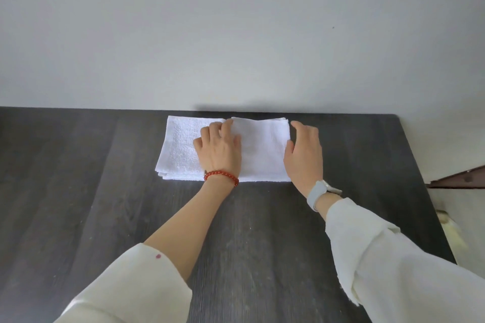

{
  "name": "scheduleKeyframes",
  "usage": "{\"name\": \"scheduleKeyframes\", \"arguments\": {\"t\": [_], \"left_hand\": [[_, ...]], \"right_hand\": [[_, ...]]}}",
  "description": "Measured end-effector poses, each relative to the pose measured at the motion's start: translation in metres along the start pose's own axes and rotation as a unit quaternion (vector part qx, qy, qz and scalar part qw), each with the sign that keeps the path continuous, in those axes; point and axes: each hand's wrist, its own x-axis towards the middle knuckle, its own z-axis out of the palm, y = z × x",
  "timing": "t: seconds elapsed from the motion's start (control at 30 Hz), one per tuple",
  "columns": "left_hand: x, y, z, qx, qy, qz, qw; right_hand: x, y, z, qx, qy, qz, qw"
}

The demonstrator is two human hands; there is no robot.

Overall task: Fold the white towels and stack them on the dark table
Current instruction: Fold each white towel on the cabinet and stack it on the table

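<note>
**Towel half-folded at the wall edge, both hands squaring it up**

The white towel (225, 149) lies on the dark table (78, 191) at about 12 o'clock from the person, its far edge nearly against the wall (236, 21). That far position likely keeps the near tabletop free for handling. The towel's right part is doubled over, so a smoother folded panel sits on the rougher layer that shows at 9 o'clock of it. Layered edges at the near left corner suggest several thicknesses; whether that is one towel or a small stack, I cannot tell.

The left hand (219, 151), with a red bead bracelet (221, 177) at the wrist, rests on the towel with its fingers curled at the folded panel's left edge, apparently pinching or pinning that edge so the fold keeps its line. The right hand (304, 155), a grey watch (320, 193) on its wrist, is open with relaxed fingers, set against the towel's right side at 3 o'clock, seemingly to true up the fold there.

My judgement: the fold is midway, with one more turn probably needed before stacking.
</note>
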Motion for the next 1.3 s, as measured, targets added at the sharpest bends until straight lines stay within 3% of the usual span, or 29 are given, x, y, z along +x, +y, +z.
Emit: {"name": "scheduleKeyframes", "arguments": {"t": [0.07,0.13,0.27,0.37,0.53,0.67,0.9,1.13,1.3], "left_hand": [[-0.006,-0.001,0.003,0.016,0.010,0.057,0.998],[-0.013,-0.002,0.006,0.051,-0.035,0.104,0.993],[-0.019,0.002,0.005,0.135,-0.204,0.099,0.964],[-0.015,0.007,-0.001,0.157,-0.237,0.096,0.954],[-0.010,0.019,-0.057,0.117,-0.199,0.098,0.968],[-0.028,0.028,-0.123,0.007,-0.128,0.067,0.989],[-0.114,0.052,-0.241,-0.143,-0.072,0.067,0.985],[-0.273,0.084,-0.305,-0.220,-0.113,0.117,0.962],[-0.385,0.134,-0.302,-0.252,-0.219,0.157,0.930]], "right_hand": [[-0.001,-0.001,0.003,-0.100,0.047,-0.121,0.987],[-0.001,0.000,0.010,-0.176,0.013,-0.185,0.967],[0.002,0.005,0.014,-0.241,-0.151,-0.136,0.949],[0.004,0.000,0.004,-0.206,-0.205,-0.119,0.949],[-0.007,-0.029,-0.040,-0.121,-0.152,-0.096,0.976],[-0.038,-0.060,-0.097,-0.023,-0.086,-0.124,0.988],[-0.150,-0.091,-0.212,0.071,-0.039,-0.119,0.990],[-0.341,-0.043,-0.280,0.091,0.026,0.025,0.995],[-0.471,0.026,-0.324,0.062,0.042,0.151,0.986]]}}
